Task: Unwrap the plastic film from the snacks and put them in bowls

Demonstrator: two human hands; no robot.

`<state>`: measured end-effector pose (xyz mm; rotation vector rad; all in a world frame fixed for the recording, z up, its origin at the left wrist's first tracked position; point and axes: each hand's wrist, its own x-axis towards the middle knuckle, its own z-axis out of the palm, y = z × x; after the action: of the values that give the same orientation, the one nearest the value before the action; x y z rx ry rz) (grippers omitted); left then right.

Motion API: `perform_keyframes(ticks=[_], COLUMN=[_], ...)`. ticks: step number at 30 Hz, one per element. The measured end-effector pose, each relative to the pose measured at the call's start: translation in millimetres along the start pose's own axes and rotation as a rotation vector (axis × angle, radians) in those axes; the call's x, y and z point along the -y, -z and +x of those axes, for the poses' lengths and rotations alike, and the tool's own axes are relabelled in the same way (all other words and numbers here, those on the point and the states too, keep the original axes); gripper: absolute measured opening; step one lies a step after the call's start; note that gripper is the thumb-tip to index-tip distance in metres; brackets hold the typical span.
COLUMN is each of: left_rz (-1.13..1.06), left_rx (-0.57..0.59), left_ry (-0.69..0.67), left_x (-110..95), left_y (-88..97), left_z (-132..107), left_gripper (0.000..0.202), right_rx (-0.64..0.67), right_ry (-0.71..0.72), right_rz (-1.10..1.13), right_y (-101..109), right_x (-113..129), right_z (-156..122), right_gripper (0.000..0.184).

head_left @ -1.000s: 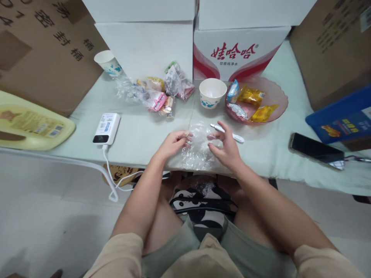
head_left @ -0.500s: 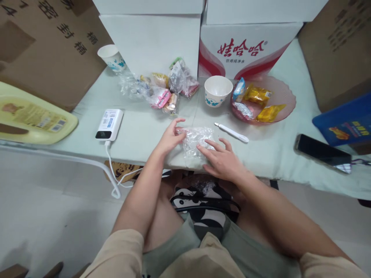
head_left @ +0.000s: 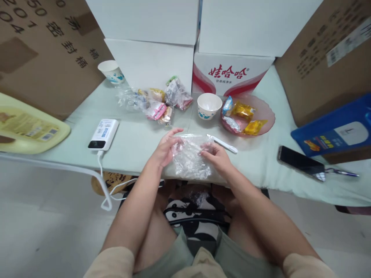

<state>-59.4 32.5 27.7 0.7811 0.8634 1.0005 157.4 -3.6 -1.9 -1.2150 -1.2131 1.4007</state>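
Plastic wrap [head_left: 191,158] is one crinkly, see-through piece, right hand [head_left: 217,156] pinching it, left hand [head_left: 164,151] kinda half-spread.

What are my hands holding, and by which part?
A sheet of crumpled clear plastic: the right hand seems to pinch its right edge. The left hand is at its left edge; whether it grips cannot be told.

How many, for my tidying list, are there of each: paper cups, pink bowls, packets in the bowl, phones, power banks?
Paper cups: 2
Pink bowl: 1
Visible packets in the bowl: 4
Phone: 1
Power bank: 1
Total: 9
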Motion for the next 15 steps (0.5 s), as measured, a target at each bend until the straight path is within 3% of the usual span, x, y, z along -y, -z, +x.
perform_keyframes(ticks=[2,5,10,15], left_rz=[0.011,0.155,0.327,0.521], left_rx=[0.025,0.067,0.012,0.069], left_ry=[0.118,0.245,0.038,0.033], left_x=[2.2,5.8,9.4,6.7], left_y=[-2.3,-6.5,-12.4,-10.3], left_z=[0.4,3.1,9.3,9.9], left_gripper=[0.07,0.057,0.044,0.042], right_rx=[-0.097,-0.207,-0.151,-0.106], right_ry=[-0.051,-0.094,-0.146,-0.169], right_rz=[0.084,0.222,0.122,0.088], right_y=[-2.3,-1.0,4.6,10.0], right_x=[2.7,7.2,8.7,8.9], right_z=[-0.9,-1.2,0.2,-2.6], right_gripper=[0.035,0.036,0.037,0.037])
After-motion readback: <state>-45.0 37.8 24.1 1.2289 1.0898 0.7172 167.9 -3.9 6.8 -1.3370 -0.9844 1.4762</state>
